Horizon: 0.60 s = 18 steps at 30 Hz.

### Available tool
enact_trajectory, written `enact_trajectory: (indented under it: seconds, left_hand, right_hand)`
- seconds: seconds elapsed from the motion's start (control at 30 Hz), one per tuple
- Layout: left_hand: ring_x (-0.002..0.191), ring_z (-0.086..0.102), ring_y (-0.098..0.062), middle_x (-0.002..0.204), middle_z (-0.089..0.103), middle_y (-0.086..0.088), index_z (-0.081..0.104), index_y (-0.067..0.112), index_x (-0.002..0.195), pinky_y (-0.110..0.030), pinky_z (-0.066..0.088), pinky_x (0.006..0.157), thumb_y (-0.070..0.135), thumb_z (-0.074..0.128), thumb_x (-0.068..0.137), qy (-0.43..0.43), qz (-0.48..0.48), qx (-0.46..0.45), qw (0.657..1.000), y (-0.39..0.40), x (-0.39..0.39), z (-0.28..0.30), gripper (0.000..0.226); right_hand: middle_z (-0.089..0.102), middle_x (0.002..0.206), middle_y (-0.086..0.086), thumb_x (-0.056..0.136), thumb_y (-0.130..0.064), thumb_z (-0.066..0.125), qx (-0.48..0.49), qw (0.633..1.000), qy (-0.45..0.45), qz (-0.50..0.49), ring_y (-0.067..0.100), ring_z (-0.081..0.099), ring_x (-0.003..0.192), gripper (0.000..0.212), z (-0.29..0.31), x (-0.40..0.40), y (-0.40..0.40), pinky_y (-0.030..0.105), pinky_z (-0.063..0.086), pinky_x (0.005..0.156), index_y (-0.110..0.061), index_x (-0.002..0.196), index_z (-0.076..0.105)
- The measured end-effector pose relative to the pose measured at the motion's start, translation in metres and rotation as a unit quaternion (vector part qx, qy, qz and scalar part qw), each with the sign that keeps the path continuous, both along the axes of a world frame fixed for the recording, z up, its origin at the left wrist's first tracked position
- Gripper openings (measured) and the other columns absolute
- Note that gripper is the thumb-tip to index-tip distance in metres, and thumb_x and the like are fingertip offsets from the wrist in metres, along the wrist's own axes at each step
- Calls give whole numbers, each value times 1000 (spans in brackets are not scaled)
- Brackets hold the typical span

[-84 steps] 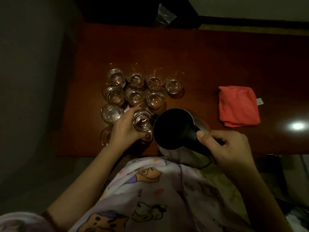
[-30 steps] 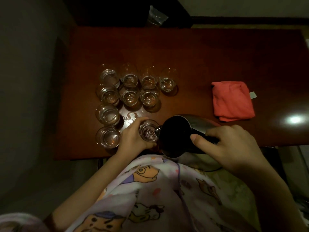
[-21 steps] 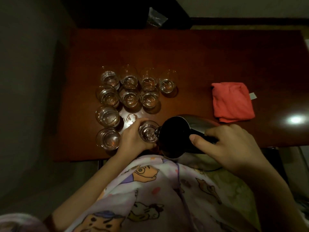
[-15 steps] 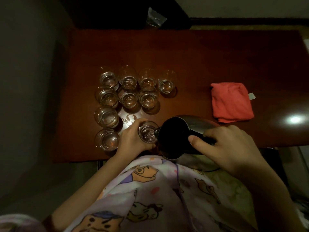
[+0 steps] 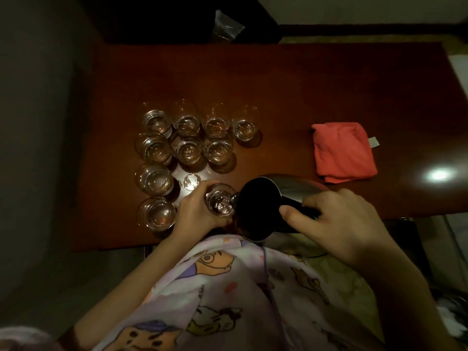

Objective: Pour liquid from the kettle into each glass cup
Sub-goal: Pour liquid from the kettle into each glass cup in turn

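A steel kettle [image 5: 291,184] with its lid off is tilted left, its spout over a small glass cup [image 5: 219,203] near the table's front edge. My right hand [image 5: 336,221] grips the kettle's dark handle. My left hand [image 5: 196,211] holds the cup, fingers curled round its side. Liquid glints inside this cup. Several more glass cups [image 5: 187,138] with liquid stand in rows further back and to the left, among them one [image 5: 157,215] just left of my left hand.
A folded red cloth [image 5: 342,152] lies on the dark red wooden table [image 5: 304,84] to the right. A wet ring [image 5: 190,182] marks the table behind the held cup. A crumpled plastic bag [image 5: 226,26] sits beyond the far edge. Patterned fabric covers my lap.
The kettle has tipped further to the left over the held cup since 2.8 s ago. In the last second both hands have stayed almost still.
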<state>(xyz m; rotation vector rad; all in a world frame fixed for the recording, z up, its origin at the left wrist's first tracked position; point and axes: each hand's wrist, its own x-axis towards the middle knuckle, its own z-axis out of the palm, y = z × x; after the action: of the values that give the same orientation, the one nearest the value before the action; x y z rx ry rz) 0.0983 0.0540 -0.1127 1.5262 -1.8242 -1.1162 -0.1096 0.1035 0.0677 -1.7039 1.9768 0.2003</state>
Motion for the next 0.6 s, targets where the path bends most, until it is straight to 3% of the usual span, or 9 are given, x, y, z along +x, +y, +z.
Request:
enact_trajectory:
  seconds: [0.2,0.47,0.6]
  left_hand:
    - [85,50,26,89,54,34,53,33,105,2,37,72,15,92,44,15,1,1,1000,-1,-1,1,75]
    - [87,52,23,92,57,30,56,26,108,-1,39,73,17,92,45,23,1,16,1000,0,2,0,73]
    - [87,52,22,91,57,31,53,33,107,-1,39,72,19,92,45,21,6,23,999,0,3,-1,75]
  right_hand:
    - [46,53,1,73,-68,30,-9,1000,0,0,15,44,52,61,0,1,-1,30,28,48,-13,59,54]
    - [43,51,1,73,-67,31,-3,1000,4,9,14,42,50,59,4,4,-2,30,30,51,-14,59,52]
    - [43,52,1,75,-67,33,3,1000,5,11,15,41,51,57,5,4,-3,31,31,51,-15,57,48]
